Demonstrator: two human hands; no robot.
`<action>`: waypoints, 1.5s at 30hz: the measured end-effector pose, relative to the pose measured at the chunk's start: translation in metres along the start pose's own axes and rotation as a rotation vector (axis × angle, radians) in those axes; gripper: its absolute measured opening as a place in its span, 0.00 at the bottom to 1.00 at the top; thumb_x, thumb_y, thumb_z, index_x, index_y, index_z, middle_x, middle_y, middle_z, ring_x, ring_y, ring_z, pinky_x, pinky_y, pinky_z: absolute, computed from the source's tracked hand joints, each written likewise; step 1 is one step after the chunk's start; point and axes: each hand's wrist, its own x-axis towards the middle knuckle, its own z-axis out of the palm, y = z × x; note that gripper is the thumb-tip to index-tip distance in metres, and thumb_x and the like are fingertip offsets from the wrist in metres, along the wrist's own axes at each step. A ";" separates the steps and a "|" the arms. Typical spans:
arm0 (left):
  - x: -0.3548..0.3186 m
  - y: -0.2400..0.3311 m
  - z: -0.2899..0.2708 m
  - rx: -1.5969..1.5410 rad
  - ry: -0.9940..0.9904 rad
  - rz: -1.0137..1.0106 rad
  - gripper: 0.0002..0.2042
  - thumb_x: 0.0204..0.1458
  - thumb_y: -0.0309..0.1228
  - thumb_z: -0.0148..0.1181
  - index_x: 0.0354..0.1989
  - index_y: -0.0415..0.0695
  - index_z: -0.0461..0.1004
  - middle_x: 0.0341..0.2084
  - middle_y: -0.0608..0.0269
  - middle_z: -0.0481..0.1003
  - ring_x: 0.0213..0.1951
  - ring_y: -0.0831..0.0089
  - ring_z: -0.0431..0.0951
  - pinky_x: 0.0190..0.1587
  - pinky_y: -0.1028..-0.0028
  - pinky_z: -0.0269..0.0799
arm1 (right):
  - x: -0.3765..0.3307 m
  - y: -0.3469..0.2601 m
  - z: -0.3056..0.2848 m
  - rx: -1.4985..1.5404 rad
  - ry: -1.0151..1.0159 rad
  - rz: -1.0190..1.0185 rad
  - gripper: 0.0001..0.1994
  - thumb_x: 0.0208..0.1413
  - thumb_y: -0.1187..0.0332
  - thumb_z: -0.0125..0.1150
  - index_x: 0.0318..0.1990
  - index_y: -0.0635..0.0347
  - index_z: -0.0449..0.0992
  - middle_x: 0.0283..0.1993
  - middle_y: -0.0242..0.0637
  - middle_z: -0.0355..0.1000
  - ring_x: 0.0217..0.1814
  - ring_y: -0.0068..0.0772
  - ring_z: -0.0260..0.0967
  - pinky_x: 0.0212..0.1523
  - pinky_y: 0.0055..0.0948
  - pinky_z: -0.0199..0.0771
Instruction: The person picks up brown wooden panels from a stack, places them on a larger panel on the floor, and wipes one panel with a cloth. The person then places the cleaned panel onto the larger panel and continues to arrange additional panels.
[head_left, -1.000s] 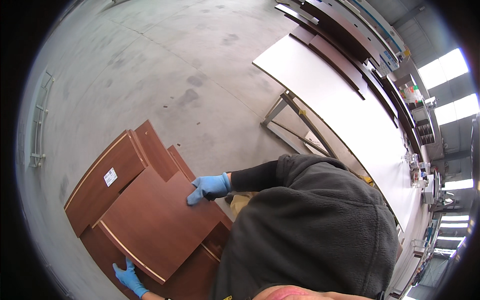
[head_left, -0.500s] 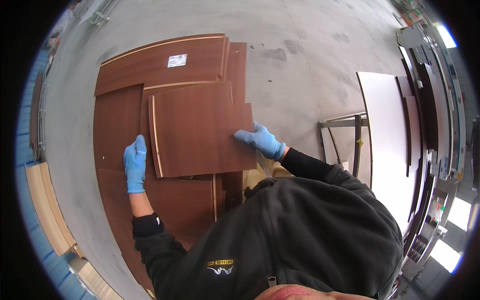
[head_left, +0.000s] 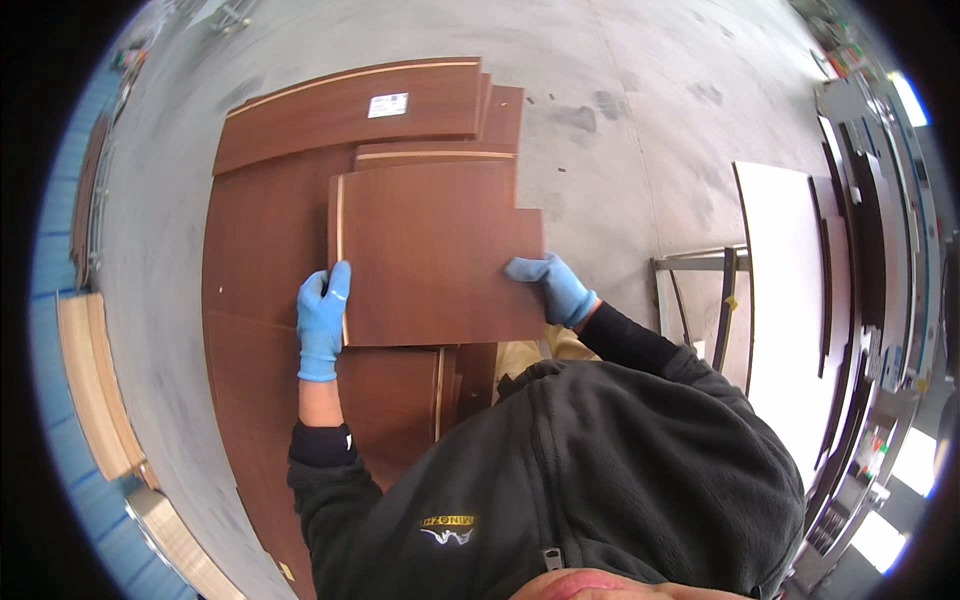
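A reddish-brown wood panel [head_left: 440, 260] with a pale strip along its left edge lies between my two blue-gloved hands. Its right side is stepped, and I cannot tell whether it is one piece or two overlapping. My left hand [head_left: 322, 320] closes on the left edge, thumb up against the pale strip. At the right edge, my right hand [head_left: 556, 285] has its thumb on top and its fingers hidden underneath. Below and around are more brown panels [head_left: 265, 240] in a low stack. A long panel with a white label [head_left: 388, 105] lies across the far end.
A metal frame [head_left: 700, 263] stands to my right, beside a large white panel [head_left: 785, 290] and several dark boards on edge. Pale wood strips [head_left: 95, 385] lie at the far left. Grey concrete floor [head_left: 620, 130] surrounds the stack.
My left hand has moved from beside the panel onto its left edge. The panel now sits straighter, its left edge more upright. The whole view has shifted a little.
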 end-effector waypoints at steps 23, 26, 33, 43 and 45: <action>-0.089 0.121 0.154 -0.756 -0.685 -0.042 0.33 0.59 0.34 0.63 0.70 0.30 0.61 0.58 0.50 0.72 0.56 0.61 0.77 0.59 0.62 0.74 | -0.180 -0.035 -0.151 0.380 -0.130 -0.314 0.34 0.64 0.50 0.65 0.70 0.62 0.65 0.66 0.40 0.73 0.65 0.38 0.73 0.68 0.44 0.72; -0.101 0.155 0.220 -0.825 -0.725 -0.025 0.32 0.60 0.34 0.63 0.69 0.32 0.62 0.57 0.52 0.72 0.55 0.61 0.76 0.57 0.63 0.75 | -0.217 -0.036 -0.197 0.462 -0.378 -0.448 0.38 0.65 0.45 0.61 0.74 0.58 0.60 0.74 0.43 0.62 0.76 0.41 0.60 0.75 0.53 0.60; -0.152 0.271 0.435 -0.721 -0.880 0.027 0.32 0.59 0.34 0.64 0.70 0.33 0.62 0.58 0.51 0.71 0.57 0.63 0.76 0.58 0.62 0.75 | -0.282 -0.097 -0.323 0.576 -0.110 -0.718 0.26 0.69 0.52 0.59 0.68 0.53 0.68 0.71 0.37 0.67 0.72 0.37 0.64 0.72 0.49 0.63; -0.254 0.439 0.742 -0.523 -1.271 0.166 0.32 0.65 0.38 0.62 0.72 0.36 0.59 0.62 0.54 0.69 0.61 0.63 0.73 0.62 0.64 0.72 | -0.434 -0.204 -0.545 0.863 0.218 -1.092 0.07 0.63 0.65 0.62 0.42 0.53 0.83 0.45 0.35 0.83 0.52 0.36 0.79 0.61 0.42 0.76; -0.257 0.454 0.783 -0.585 -1.312 0.169 0.33 0.66 0.42 0.60 0.74 0.37 0.56 0.66 0.53 0.66 0.64 0.61 0.70 0.65 0.62 0.69 | -0.451 -0.217 -0.585 0.897 0.301 -1.164 0.05 0.60 0.65 0.64 0.39 0.52 0.83 0.44 0.32 0.83 0.51 0.34 0.79 0.61 0.42 0.75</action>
